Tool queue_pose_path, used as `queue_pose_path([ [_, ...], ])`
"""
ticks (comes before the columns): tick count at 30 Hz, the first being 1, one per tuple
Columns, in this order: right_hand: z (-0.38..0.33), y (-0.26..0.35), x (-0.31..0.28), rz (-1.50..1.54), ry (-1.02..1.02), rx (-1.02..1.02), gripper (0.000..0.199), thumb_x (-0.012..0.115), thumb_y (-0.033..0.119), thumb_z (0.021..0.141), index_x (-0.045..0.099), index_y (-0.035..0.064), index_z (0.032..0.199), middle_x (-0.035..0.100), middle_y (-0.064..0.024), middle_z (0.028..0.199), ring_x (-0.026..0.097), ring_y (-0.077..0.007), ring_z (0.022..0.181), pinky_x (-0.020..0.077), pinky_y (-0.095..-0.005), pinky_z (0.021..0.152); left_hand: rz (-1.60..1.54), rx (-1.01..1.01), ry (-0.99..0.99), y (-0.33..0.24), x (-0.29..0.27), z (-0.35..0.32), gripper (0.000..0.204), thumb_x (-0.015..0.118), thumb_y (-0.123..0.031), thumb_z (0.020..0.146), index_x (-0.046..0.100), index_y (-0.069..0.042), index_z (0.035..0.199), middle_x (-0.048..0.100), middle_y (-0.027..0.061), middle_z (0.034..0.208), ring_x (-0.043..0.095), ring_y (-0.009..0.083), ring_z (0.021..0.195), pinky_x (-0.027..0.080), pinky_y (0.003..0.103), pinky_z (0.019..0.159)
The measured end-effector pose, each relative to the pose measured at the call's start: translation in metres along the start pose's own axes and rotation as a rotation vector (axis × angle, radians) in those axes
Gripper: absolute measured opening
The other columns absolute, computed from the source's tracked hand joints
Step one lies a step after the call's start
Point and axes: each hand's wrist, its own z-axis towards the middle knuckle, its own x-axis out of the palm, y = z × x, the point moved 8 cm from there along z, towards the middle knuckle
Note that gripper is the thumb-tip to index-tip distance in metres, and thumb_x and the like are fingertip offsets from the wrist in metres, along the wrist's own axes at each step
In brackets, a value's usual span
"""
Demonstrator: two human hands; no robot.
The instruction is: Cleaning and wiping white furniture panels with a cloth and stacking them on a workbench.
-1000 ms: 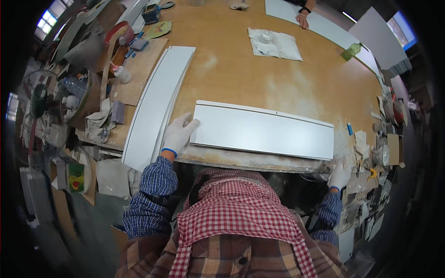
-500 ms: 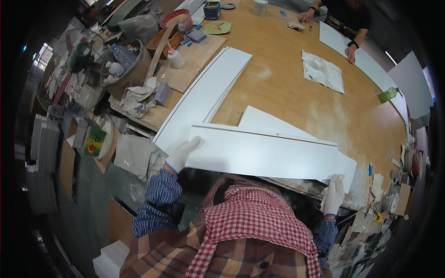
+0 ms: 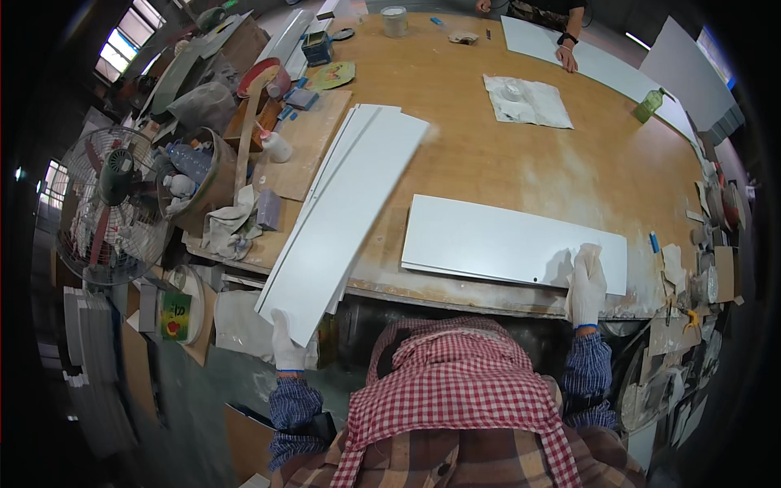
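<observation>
My left hand [image 3: 286, 346], in a white glove, grips the near end of a long white panel [image 3: 350, 211] that lies at a slant on a stack of similar panels at the table's left side and overhangs the front edge. My right hand [image 3: 586, 285], also gloved, rests flat on the near right corner of another white panel [image 3: 496, 240] lying crosswise on the wooden table [image 3: 504, 154].
A fan [image 3: 106, 215], a bucket with rags and tools crowd the left edge. A white cloth [image 3: 525, 102] and a green bottle [image 3: 648, 104] lie far right. Another person's hand [image 3: 565, 57] rests on a white board at the far side. Clutter lines the right rim.
Both hands held one white panel at the front edge; now it lies on the left stack with my left hand at its end, and my right hand rests on the other panel.
</observation>
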Motion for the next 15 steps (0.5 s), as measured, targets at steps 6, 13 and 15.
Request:
queue_pose_path([
  [6, 0.013, 0.002, 0.006, -0.262, -0.04, -0.07, 0.039, 0.064, 0.021, 0.098, 0.062, -0.0007, 0.13, 0.067, -0.0139, 0.117, 0.065, -0.0244, 0.1, 0.0514, -0.0359, 0.089, 0.136, -0.018, -0.023, 0.014, -0.01, 0.034, 0.07, 0.056, -0.059, 0.101, 0.052, -0.001, 0.138, 0.066, 0.0123, 0.124, 0.07, 0.0229, 0.099, 0.059, 0.038, 0.074],
  [13, -0.02, 0.051, 0.142, -0.944, 0.181, -0.518, 0.04, 0.056, 0.035, 0.098, 0.057, 0.0179, 0.134, 0.064, -0.014, 0.107, 0.065, -0.0356, 0.099, 0.0493, -0.0516, 0.083, 1.023, -0.462, -0.066, -0.009, -0.023, 0.008, 0.061, 0.059, -0.061, 0.098, 0.07, -0.002, 0.11, 0.072, 0.0097, 0.087, 0.069, 0.0208, 0.066, 0.055, 0.033, 0.054],
  [15, -0.044, 0.068, 0.198, -0.805, 0.346, -0.61, 0.03, 0.053, 0.035, 0.1, 0.059, 0.0179, 0.124, 0.064, -0.0121, 0.103, 0.065, -0.0325, 0.095, 0.0474, -0.0534, 0.079, 1.06, -0.34, 0.088, -0.01, 0.013, 0.008, 0.049, 0.061, -0.049, 0.1, 0.07, 0.0, 0.097, 0.069, 0.0077, 0.076, 0.064, 0.0129, 0.058, 0.049, 0.024, 0.05],
])
